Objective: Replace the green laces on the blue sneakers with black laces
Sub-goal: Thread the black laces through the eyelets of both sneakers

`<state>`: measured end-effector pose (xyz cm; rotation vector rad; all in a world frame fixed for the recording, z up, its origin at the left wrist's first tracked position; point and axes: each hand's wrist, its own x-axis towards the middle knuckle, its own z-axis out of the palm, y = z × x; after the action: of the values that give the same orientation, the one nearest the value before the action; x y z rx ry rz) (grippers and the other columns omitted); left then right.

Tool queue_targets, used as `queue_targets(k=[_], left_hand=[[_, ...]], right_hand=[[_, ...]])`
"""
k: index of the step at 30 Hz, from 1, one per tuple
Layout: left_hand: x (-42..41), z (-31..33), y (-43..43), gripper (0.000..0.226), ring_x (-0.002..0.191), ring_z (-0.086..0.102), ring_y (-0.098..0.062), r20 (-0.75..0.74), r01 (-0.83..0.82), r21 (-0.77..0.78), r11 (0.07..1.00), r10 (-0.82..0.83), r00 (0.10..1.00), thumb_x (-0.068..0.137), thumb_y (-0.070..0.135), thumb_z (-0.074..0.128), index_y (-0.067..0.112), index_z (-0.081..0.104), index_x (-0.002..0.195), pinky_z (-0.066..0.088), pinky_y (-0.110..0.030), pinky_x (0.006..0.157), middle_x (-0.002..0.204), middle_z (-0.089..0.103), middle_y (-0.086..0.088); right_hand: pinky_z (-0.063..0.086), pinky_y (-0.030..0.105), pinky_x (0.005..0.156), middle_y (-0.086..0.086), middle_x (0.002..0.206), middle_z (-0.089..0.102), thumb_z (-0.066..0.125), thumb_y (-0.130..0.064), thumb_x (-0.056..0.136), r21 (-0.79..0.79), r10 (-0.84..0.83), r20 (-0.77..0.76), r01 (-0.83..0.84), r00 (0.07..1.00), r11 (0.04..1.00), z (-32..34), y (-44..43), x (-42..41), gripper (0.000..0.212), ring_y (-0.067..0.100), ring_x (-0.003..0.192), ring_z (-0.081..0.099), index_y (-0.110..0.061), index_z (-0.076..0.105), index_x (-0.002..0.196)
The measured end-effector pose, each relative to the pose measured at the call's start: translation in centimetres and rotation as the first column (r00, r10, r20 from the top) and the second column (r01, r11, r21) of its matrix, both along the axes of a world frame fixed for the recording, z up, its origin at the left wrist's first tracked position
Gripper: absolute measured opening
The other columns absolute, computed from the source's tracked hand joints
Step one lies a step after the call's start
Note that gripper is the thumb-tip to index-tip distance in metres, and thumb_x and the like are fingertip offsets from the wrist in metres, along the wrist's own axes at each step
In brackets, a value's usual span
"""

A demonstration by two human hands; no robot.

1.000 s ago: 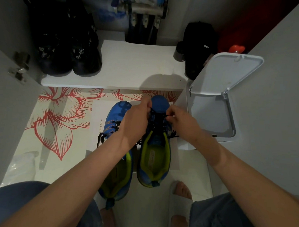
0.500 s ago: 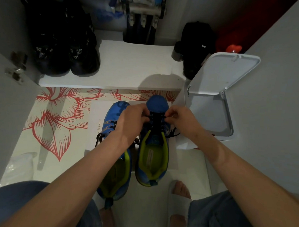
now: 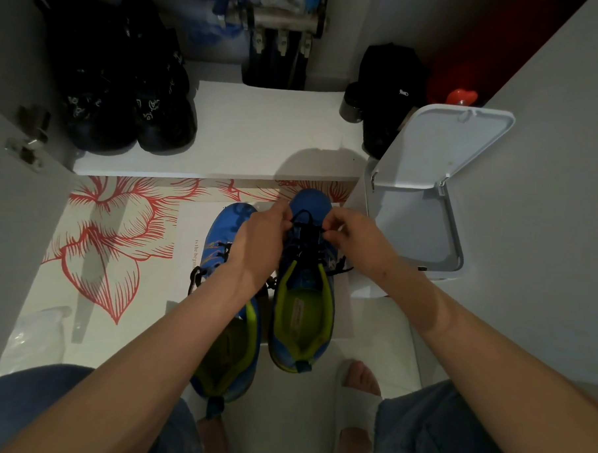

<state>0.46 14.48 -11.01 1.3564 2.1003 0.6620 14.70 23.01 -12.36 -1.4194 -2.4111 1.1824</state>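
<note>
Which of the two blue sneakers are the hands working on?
The sneaker nearer the white bin: left hand and right hand pinch its black lace by the toe; the other sneaker is unheld.

We see a dim room. Light falls from above and behind us, so a soft shadow lies on the white shelf (image 3: pixel 260 128). The black shoes (image 3: pixel 131 109) sit in the dark. Edges bend and look fuzzy.

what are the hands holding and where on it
The left hand and right hand each pinch the black lace near the toe of the blue sneaker by the bin.
</note>
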Motion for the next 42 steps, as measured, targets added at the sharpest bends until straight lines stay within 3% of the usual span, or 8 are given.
queue_targets(k=[5,9,17,23,28,32,35,42], left_hand=[[-0.6,-0.4,0.3,0.021,0.071,0.059,-0.022,0.119,-0.029,-0.087,0.996,0.039,0.992,0.095,0.015,0.053,0.003,0.059,0.111,0.049,-0.032,0.063,0.097,0.065,-0.016],[-0.9,-1.0,0.2,0.014,0.048,0.048,-0.004,0.147,0.008,-0.1,0.995,0.007,0.989,0.091,0.011,0.058,0.003,0.069,0.096,0.038,-0.018,0.047,0.082,0.068,-0.01],[-0.8,-0.7,-0.1,0.007,0.05,0.044,0.002,0.134,0.081,-0.03,0.996,-0.076,0.988,0.09,0.008,0.059,0.007,0.064,0.094,0.037,-0.004,0.042,0.073,0.054,0.007],[-0.4,-0.3,0.0,0.016,0.065,0.057,-0.019,-0.073,0.166,-0.101,0.981,-0.174,0.982,0.096,0.001,0.045,0.006,0.05,0.11,0.042,-0.028,0.053,0.084,0.061,-0.008],[0.5,-0.1,-0.5,0.028,0.081,0.064,-0.025,-0.384,0.235,-0.164,0.958,-0.282,0.879,0.096,0.0,0.039,0.004,0.038,0.124,0.044,-0.029,0.062,0.095,0.064,-0.01],[-0.2,0.2,-0.3,0.025,0.095,0.062,-0.03,-0.214,0.172,-0.163,0.971,-0.205,0.955,0.098,0.004,0.041,0.006,0.046,0.122,0.048,-0.035,0.077,0.107,0.063,-0.015],[-1.0,-0.3,0.1,0.027,0.093,0.063,-0.026,-0.129,0.209,-0.223,0.952,-0.241,0.962,0.098,0.007,0.046,0.002,0.046,0.124,0.049,-0.032,0.072,0.108,0.064,-0.017],[-0.8,-0.4,0.1,0.023,0.091,0.063,-0.026,-0.124,0.141,-0.173,0.975,-0.163,0.979,0.098,0.011,0.047,0.006,0.057,0.117,0.048,-0.03,0.072,0.107,0.065,-0.013]], right_hand=[[0.044,0.027,0.076,0.008,0.09,0.055,0.06,0.001,0.087,-0.119,-0.139,-0.05,0.132,0.989,0.984,0.7,0.3,0.6,0.017,0.017,0.082,0.052,-0.001,0.057,0.103],[0.047,0.026,0.079,0.007,0.089,0.06,0.064,0.0,0.084,-0.199,-0.013,-0.009,0.011,1.0,0.98,1.2,0.3,1.4,0.015,0.015,0.081,0.055,0.002,0.064,0.099],[0.039,0.015,0.066,0.001,0.086,0.055,0.062,-0.003,0.086,-0.106,0.082,-0.008,-0.083,0.997,0.991,0.5,-0.2,1.0,0.007,0.009,0.072,0.049,-0.008,0.062,0.091],[0.041,0.021,0.075,-0.004,0.093,0.05,0.053,-0.012,0.094,0.025,0.128,-0.104,-0.126,0.986,0.992,1.3,-1.1,-0.3,0.004,0.01,0.083,0.05,-0.016,0.051,0.093],[0.043,0.027,0.078,-0.003,0.094,0.051,0.053,-0.011,0.094,0.061,0.178,-0.074,-0.173,0.981,0.983,1.9,-1.4,-0.7,0.006,0.012,0.084,0.052,-0.008,0.056,0.097],[0.042,0.022,0.074,-0.001,0.089,0.057,0.055,-0.011,0.093,-0.134,-0.012,-0.108,-0.002,0.994,0.991,2.4,-0.1,0.3,0.009,0.009,0.077,0.053,-0.007,0.061,0.097],[0.045,0.021,0.076,0.003,0.095,0.059,0.057,-0.002,0.09,-0.209,0.016,-0.057,-0.027,0.998,0.978,2.4,0.6,1.5,0.017,0.013,0.081,0.054,-0.002,0.063,0.106],[0.042,0.019,0.07,0.001,0.091,0.058,0.065,-0.004,0.085,-0.174,0.002,-0.043,-0.009,0.999,0.985,0.8,-0.2,0.8,0.011,0.013,0.08,0.051,-0.006,0.062,0.095]])
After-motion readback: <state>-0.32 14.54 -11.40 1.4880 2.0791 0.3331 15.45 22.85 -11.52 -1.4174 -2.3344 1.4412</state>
